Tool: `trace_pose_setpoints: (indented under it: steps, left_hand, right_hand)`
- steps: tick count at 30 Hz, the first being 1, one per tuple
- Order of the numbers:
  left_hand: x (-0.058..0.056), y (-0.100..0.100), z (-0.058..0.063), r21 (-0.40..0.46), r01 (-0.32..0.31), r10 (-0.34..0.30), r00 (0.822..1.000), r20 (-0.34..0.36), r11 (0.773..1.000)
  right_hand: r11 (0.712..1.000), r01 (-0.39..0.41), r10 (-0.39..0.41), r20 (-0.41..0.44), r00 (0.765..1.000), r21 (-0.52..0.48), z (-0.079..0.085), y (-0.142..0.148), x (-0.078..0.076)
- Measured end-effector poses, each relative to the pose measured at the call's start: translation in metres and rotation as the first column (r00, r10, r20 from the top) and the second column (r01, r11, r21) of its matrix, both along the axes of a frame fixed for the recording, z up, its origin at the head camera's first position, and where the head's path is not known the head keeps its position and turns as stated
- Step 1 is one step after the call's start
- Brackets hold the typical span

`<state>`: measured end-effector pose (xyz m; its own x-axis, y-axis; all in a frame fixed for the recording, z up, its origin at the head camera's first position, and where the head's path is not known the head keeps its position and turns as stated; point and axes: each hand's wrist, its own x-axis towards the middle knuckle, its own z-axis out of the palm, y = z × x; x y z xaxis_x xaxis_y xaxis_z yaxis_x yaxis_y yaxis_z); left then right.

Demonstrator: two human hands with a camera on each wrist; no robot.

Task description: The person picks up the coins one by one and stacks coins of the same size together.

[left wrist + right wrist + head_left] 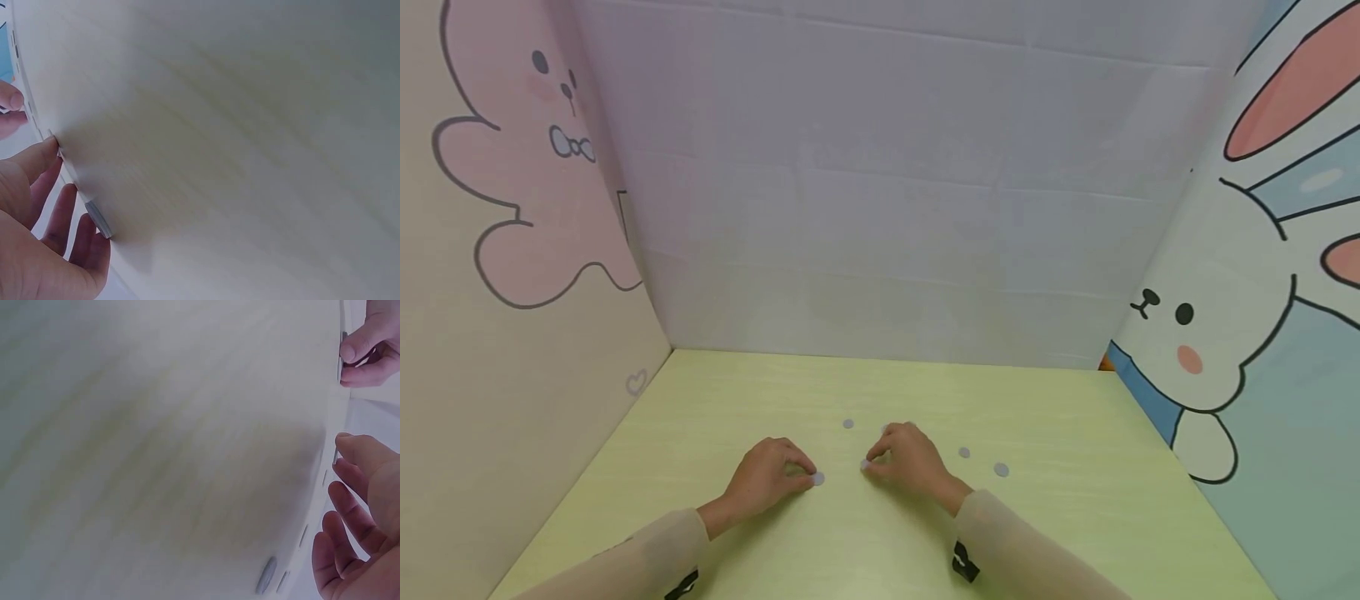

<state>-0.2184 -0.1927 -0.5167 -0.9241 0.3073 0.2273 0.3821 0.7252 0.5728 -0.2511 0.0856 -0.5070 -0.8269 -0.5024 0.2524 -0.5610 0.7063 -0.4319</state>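
Between side edges of the bench [775, 387], I am observing the left hand [766, 477] pinching a round disc [819, 478], face upward; the right hand [915, 461] is pinching another disc [865, 465], partly hiding a farther disc [883, 429].

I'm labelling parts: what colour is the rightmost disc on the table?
The rightmost disc looks plain pale grey, best seen in the head view.

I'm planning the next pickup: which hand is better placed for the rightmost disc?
Likely the right hand: it is nearer the rightmost disc than the left hand. It pinches another disc, though.
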Motion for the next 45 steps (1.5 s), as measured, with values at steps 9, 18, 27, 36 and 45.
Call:
trace_pose_setpoints:
  steps: [9, 18, 27, 36, 45]
  left_hand:
    - [-0.003, -0.001, 0.003, -0.023, 0.006, -0.007, 1.0, -0.016, 1.0]
    - [-0.005, -0.002, 0.004, -0.019, 0.025, -0.026, 0.999, -0.026, 0.999]
    - [-0.004, -0.002, 0.005, -0.003, 0.022, -0.022, 1.0, -0.007, 1.0]
    - [-0.006, -0.004, 0.002, -0.008, 0.039, -0.039, 0.999, -0.032, 0.999]
    - [-0.009, -0.007, 0.001, 0.004, 0.056, -0.056, 0.998, -0.027, 0.998]
  right_hand:
    - [0.999, -0.042, 0.042, 0.047, 0.998, -0.009, 0.002, -0.026, 0.003]
    - [0.998, -0.068, 0.068, 0.04, 0.997, -0.009, 0.002, -0.047, 0.006]
    - [0.998, -0.067, 0.068, 0.053, 0.996, -0.015, 0.001, -0.059, 0.008]
    - [0.998, -0.067, 0.067, 0.028, 0.997, -0.005, -0.003, -0.066, 0.007]
    - [0.999, -0.051, 0.051, 0.03, 0.998, -0.003, -0.004, -0.069, 0.006]
